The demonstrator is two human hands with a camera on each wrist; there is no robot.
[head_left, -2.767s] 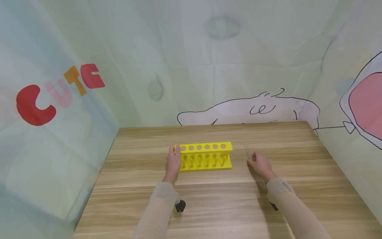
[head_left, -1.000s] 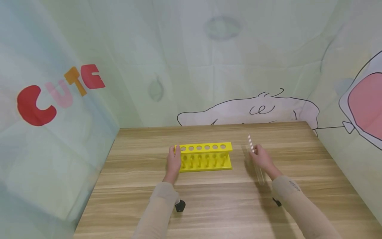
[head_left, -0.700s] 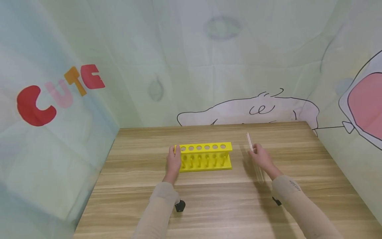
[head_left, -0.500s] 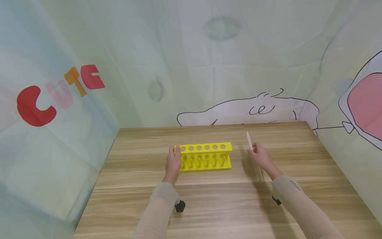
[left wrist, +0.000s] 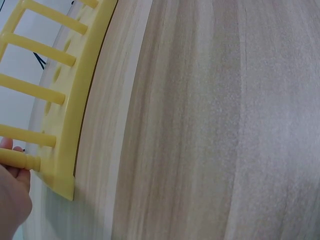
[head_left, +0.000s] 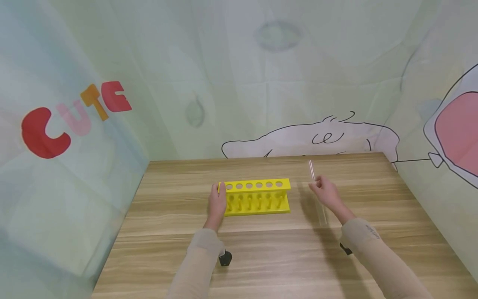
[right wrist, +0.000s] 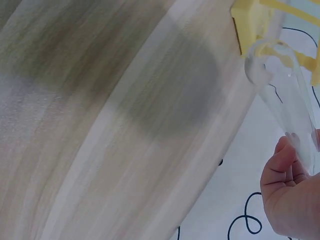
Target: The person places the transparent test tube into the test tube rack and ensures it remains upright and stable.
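A yellow test tube rack point(head_left: 257, 185) stands on the wooden table, with one row of round holes along its top and pegs below. My left hand point(head_left: 217, 201) grips the rack's left end; in the left wrist view its fingers curl round the end post point(left wrist: 20, 159). To the right of the rack, my right hand point(head_left: 325, 193) pinches a clear glass test tube point(head_left: 311, 169) near its middle. The tube is tilted, its far end pointing up and away. Its rounded end shows large in the right wrist view, where my right hand point(right wrist: 287, 190) holds it from below.
The wood-grain table point(head_left: 261, 257) reaches back to a printed cloth backdrop point(head_left: 231, 83) with cartoon drawings and coloured letters. A black wrist camera point(head_left: 225, 258) sits under the left cuff, and another point(head_left: 346, 248) under the right.
My right hand has lifted the test tube off the table and tilted it more upright, moving slightly away from me. The left hand and the rack have stayed in place.
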